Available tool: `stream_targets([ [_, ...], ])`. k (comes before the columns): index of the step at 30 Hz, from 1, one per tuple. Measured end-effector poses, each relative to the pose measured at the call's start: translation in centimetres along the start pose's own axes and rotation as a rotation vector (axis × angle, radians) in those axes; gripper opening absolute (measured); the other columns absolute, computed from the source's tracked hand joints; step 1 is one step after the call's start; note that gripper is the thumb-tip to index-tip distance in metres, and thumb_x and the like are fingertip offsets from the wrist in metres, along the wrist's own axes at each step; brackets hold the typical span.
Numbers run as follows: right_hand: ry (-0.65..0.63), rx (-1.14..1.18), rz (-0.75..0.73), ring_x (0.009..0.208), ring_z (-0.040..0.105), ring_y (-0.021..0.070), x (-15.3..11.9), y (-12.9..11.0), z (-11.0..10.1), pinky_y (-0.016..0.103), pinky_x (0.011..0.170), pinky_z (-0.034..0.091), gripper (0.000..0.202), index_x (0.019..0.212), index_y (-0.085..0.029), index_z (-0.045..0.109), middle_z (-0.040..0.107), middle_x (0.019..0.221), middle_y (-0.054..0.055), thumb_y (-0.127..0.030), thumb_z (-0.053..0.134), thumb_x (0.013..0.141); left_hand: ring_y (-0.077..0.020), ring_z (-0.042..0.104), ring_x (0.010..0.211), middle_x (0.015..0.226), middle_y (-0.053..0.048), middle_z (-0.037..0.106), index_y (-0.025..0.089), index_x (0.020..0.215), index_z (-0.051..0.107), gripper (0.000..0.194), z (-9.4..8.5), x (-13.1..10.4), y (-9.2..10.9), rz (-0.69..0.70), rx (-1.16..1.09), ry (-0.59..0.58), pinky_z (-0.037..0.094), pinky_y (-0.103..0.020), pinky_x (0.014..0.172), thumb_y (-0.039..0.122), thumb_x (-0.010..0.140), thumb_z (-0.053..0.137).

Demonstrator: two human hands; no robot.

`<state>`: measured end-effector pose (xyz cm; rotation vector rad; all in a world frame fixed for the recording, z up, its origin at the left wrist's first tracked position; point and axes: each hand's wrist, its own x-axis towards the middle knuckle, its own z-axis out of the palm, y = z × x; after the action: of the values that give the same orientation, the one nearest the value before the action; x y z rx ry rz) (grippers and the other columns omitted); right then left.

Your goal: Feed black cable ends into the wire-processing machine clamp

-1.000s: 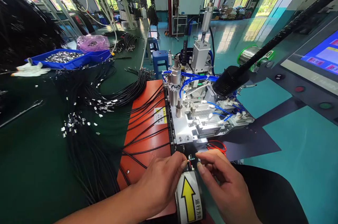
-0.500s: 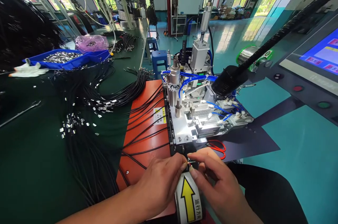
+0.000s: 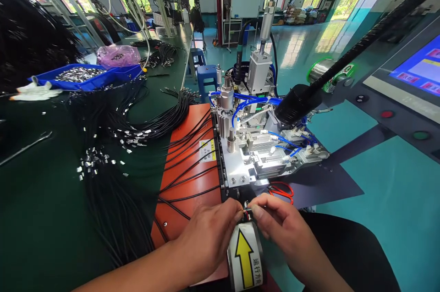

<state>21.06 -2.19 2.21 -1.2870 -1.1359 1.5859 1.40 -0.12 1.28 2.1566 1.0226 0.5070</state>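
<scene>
Through the head camera I have the left hand (image 3: 209, 232) low in the middle, its thumb and forefinger pinched on a small wire end (image 3: 247, 214) that shows a bit of red and bright metal. The right hand (image 3: 287, 232) meets it from the other side, thumb and forefinger drawn together right beside the piece; the tips hide so much that I can't tell from here whether they grip it. The wire end sits between the two sets of fingertips, just above a rounded metal housing (image 3: 244, 255) labelled with a yellow arrow. To the left I see an orange-red plate (image 3: 177, 225) with black cables (image 3: 195, 195) lying across it, and past that a dark green table (image 3: 37, 200) bearing a thick bundle of black leads (image 3: 117, 218) with shiny ends. A blue tray (image 3: 38, 82) of small metal parts lies farther back, a pink bag (image 3: 118, 56) beside it and a white glove (image 3: 36, 93) at its left end. Ahead of the hands stands a silver machine (image 3: 271, 159) with blue tubes, and near the right hand is a tool with red loop handles (image 3: 291, 191). At far right I get a control panel's lit screen (image 3: 419, 69).
</scene>
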Motion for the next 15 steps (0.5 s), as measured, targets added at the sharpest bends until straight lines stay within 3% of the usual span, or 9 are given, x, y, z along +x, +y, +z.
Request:
stream_targets([
  [4, -0.007, -0.066, -0.037, 0.063, 0.047, 0.0096, 0.38, -0.26, 0.11, 0.021, 0.058, 0.04, 0.031, 0.078, -0.019, 0.061, 0.051, 0.067, -0.005, -0.043, 0.058, 0.097, -0.0124, 0.051, 0.058, 0.069, 0.004, 0.054, 0.021, 0.09, 0.047, 0.02, 0.01, 0.02, 0.05, -0.003, -0.002, -0.008, 0.034, -0.025, 0.055, 0.024, 0.105, 0.035],
  [8, 0.014, -0.153, -0.026, 0.066, 0.048, 0.0113, 0.59, -0.05, 0.09, 0.023, 0.059, 0.039, 0.031, 0.078, -0.019, 0.059, 0.052, 0.07, -0.004, -0.044, 0.056, 0.097, -0.0134, 0.054, 0.06, 0.071, 0.002, 0.057, 0.021, 0.09, 0.049, 0.021, -0.07, -0.03, 0.29, -0.038, -0.02, -0.009, 0.036, -0.025, 0.055, 0.026, 0.105, 0.036],
  [15, 0.056, -0.227, -0.073, 0.075, 0.053, 0.015, 0.49, 0.46, -0.21, 0.026, 0.068, 0.043, 0.03, 0.083, -0.02, 0.061, 0.058, 0.078, -0.002, -0.045, 0.053, 0.098, -0.0183, 0.057, 0.088, 0.099, -0.003, 0.059, 0.024, 0.11, 0.053, 0.012, -0.72, -0.68, 0.6, -0.007, -0.007, 0.093, 0.044, -0.029, 0.075, 0.023, 0.103, 0.045],
])
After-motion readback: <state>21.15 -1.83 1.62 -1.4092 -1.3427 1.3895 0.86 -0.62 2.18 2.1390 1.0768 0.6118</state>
